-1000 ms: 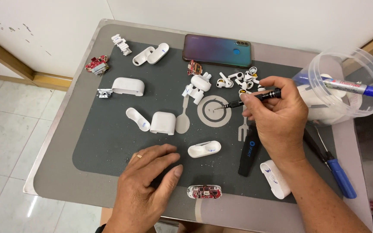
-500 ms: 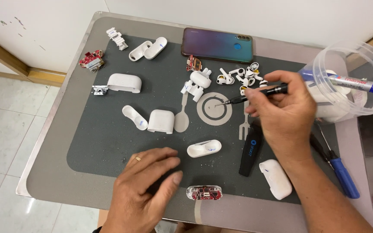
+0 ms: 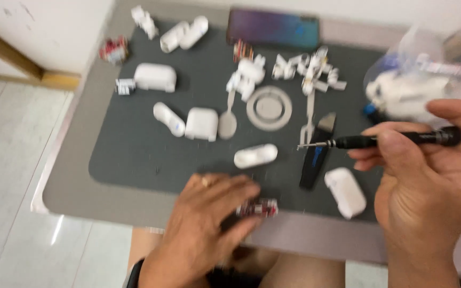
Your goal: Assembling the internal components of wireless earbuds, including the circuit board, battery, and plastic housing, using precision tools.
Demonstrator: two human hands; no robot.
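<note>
on the dark mat (image 3: 134, 154) | right hand (image 3: 428, 181) pinches a black screwdriver (image 3: 380, 141), tip pointing left above a black pry tool (image 3: 316, 154) | left hand (image 3: 209, 224) lies palm down, fingers curled over a small red-and-white part (image 3: 260, 207) at the mat's near edge | white case half (image 3: 255, 156) just beyond | frame blurred

We see a dark grey mat (image 3: 134, 149) on a lighter grey tabletop (image 3: 70, 192). The earbud cases (image 3: 156, 77) and loose shells (image 3: 255, 156) are white. The screwdriver (image 3: 390, 140) is black. The phone (image 3: 273, 28) shimmers purple to teal. The small circuit board (image 3: 257, 208) is red and white.
</note>
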